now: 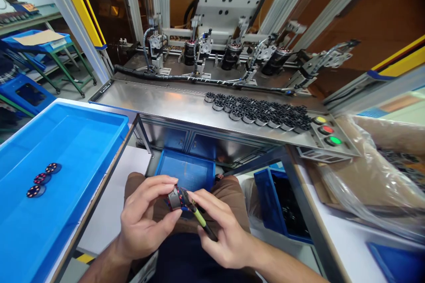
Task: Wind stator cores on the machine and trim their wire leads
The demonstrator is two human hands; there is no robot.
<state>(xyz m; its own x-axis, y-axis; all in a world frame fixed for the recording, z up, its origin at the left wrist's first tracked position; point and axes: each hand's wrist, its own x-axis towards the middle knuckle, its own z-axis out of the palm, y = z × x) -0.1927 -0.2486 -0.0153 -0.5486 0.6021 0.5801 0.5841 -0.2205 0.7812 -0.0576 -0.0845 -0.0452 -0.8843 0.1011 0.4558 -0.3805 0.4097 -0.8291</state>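
Observation:
My left hand (148,214) grips a small motor stator (174,199) between thumb and fingertips, above my lap. Its grey metal rim faces left and up; dark red coils and black plastic show on the right side. My right hand (226,227) is closed around a pair of pliers (200,219) with green and black handles. The dark head of the pliers meets the stator's right face; the jaws are partly hidden by my fingers, so I cannot tell what lies between them.
Left, a blue tray (83,135) carries 3 wound stators (41,179). Ahead, a steel ledge (159,97) bears many black-and-silver cores (262,112) beside coloured push buttons (327,130). Machine fixtures (232,55) stand behind. Right are a plastic-lined carton (358,177) and a blue bin (265,194).

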